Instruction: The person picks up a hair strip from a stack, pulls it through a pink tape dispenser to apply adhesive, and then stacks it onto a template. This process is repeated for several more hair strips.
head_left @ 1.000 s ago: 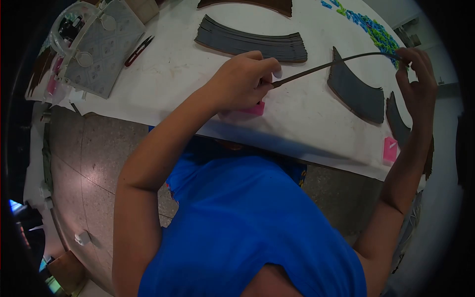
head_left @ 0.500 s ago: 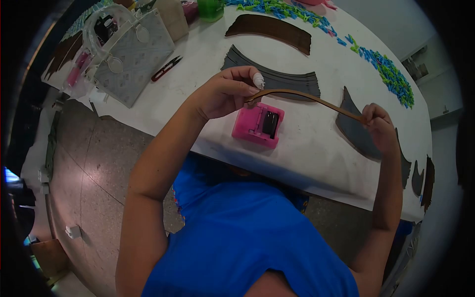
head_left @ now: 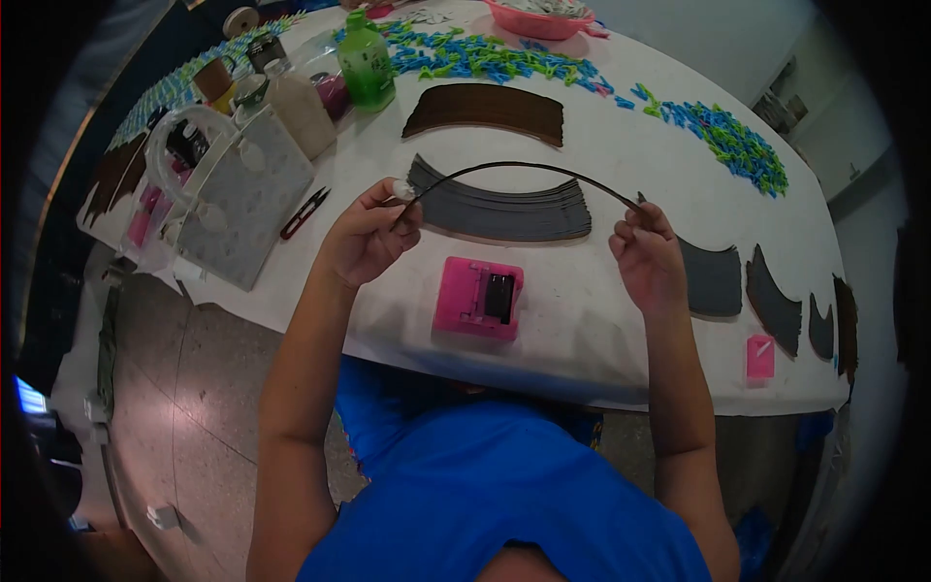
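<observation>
My left hand (head_left: 369, 233) and my right hand (head_left: 647, 260) each pinch one end of a thin dark curved strip (head_left: 514, 168), held edge-on and arched above the white table (head_left: 601, 330). Below the strip lies a stack of grey curved pieces (head_left: 504, 211). A pink box-shaped device (head_left: 478, 298) with a black slot sits on the table between my hands, near the front edge.
A brown curved stack (head_left: 485, 109) lies farther back. Several grey cut pieces (head_left: 771, 303) and a small pink item (head_left: 760, 356) are at the right. A patterned handbag (head_left: 233, 199), thread snips (head_left: 304, 213), a green bottle (head_left: 367, 63) and heaps of blue-green clips (head_left: 727, 136) fill the left and back.
The strip has risen from near the pink device and now arches level above the grey stack. My right hand moved left and up, and my view lifted toward the table's far side.
</observation>
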Action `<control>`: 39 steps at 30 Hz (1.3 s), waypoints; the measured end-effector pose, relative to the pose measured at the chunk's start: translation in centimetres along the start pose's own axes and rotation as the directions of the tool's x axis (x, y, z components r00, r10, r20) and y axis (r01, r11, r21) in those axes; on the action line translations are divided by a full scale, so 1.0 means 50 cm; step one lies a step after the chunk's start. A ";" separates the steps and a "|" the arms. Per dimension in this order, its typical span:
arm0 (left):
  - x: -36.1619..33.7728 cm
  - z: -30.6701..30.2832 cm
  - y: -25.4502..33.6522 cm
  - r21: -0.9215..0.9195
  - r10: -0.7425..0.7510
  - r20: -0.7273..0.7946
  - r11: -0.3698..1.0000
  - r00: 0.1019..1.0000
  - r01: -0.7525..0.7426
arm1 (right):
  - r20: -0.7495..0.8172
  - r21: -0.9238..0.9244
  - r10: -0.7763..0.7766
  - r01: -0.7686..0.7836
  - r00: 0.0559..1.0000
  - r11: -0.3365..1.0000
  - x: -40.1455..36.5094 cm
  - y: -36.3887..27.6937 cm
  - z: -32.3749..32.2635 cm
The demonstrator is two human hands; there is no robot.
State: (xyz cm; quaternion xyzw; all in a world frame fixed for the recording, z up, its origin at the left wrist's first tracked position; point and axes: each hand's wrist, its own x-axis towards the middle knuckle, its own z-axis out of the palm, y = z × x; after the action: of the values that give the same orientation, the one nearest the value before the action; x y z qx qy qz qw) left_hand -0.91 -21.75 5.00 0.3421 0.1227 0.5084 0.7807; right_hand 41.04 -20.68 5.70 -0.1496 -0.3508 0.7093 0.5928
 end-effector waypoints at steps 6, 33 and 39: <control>0.026 -0.021 0.009 -0.125 0.169 -0.040 0.977 0.985 -0.173 | -0.165 -0.145 -0.096 0.072 0.982 0.987 0.058 0.040 0.001; 0.255 -0.206 0.005 0.911 0.719 -0.291 0.007 0.631 0.412 | -0.281 -0.954 -0.066 -0.271 0.958 0.131 0.367 0.142 -0.117; 0.267 -0.208 -0.004 0.884 0.729 -0.304 -0.025 0.613 0.468 | -0.211 -0.969 -0.157 -0.227 0.965 -0.098 0.397 0.160 -0.143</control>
State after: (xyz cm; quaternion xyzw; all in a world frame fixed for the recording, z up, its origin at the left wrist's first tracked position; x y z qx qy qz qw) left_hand -0.34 -5.82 -0.71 0.5401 0.7175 0.4325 0.0795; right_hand 34.64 -0.04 -0.75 -0.6388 -0.6754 0.2043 0.3065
